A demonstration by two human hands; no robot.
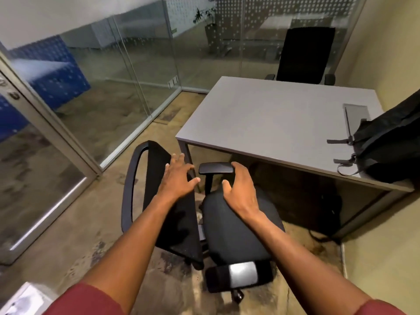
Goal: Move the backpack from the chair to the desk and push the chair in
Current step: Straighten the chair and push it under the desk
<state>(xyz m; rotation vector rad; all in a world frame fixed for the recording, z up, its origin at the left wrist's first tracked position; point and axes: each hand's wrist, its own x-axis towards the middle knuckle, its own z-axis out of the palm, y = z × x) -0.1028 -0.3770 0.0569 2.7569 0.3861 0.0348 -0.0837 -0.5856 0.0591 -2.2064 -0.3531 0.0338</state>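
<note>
Black fabric covers the chair (236, 226) that stands in the lower middle of the frame, turned sideways so that its backrest (168, 201) is on the left and its seat is on the right. We hold both hands over it. Our left hand (179, 178) is open with the fingers spread, and it lies on or just above the top edge of the backrest; we cannot tell if it really touches. Our right hand (241, 189) is also open, with the fingers curved, and its fingertips reach the end of the far armrest (216, 167). It does not close around the armrest. The near armrest (238, 273) is at the bottom of the frame, between our two forearms, and it shines a little from the light. Red sleeves (86, 301) show at the bottom corners.

The backpack (386, 142) is black and it sits on the desk (272, 119) at the right edge of the frame, near the yellow wall (386, 42). Its grey straps (345, 164) hang toward the front edge of the desk. The grey desk fills the middle right of the frame, and the chair stands just beside its near left corner, not under it. A second black chair (304, 55) stands behind the desk in the upper right. Glass walls (102, 87) fill the upper left of the frame.
</note>
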